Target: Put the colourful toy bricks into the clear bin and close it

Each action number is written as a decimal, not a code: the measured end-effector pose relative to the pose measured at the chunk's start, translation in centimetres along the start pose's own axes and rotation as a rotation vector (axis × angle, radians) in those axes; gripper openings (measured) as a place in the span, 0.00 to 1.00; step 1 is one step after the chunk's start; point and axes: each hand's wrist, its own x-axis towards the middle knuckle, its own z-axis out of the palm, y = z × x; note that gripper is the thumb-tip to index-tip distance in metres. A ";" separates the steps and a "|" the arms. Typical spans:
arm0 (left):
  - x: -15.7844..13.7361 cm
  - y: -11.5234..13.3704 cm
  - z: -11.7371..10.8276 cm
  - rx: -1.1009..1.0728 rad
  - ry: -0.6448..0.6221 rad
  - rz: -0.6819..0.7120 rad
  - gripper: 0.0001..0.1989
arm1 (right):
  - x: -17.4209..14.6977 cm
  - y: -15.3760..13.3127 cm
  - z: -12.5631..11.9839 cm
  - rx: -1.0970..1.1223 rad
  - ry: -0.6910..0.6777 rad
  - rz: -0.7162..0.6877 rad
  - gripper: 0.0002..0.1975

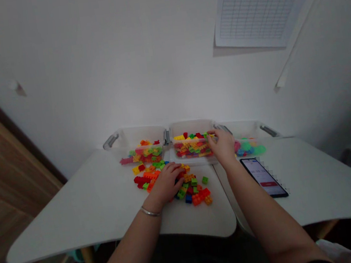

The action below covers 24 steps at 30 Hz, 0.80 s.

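Indoors, bricks [187, 177] litter a white table [85, 202] by a pale wall [123, 69].

Dim grey light, faint shadow beneath paper sheet [253, 11], stretched edges, mild blur

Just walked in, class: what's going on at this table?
A person's left hand is among loose toy bricks on the table. Their right hand is at the right end of the middle tub of bricks; whether it grips one is unclear. The left tub and right tub stand alongside; a phone lies nearby.
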 end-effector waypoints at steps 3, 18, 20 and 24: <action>0.0 0.0 0.0 0.003 0.000 0.005 0.15 | -0.7 -0.3 -0.2 -0.060 -0.027 -0.054 0.14; 0.0 0.0 -0.1 -0.003 0.024 0.029 0.15 | -6.0 0.2 0.9 0.231 -0.096 -0.279 0.11; 0.0 0.0 0.0 -0.001 0.022 0.030 0.15 | -7.0 0.3 1.3 0.312 -0.248 -0.315 0.08; 0.2 0.0 0.1 0.010 0.016 0.021 0.15 | -8.5 0.9 2.5 0.399 -0.482 -0.272 0.07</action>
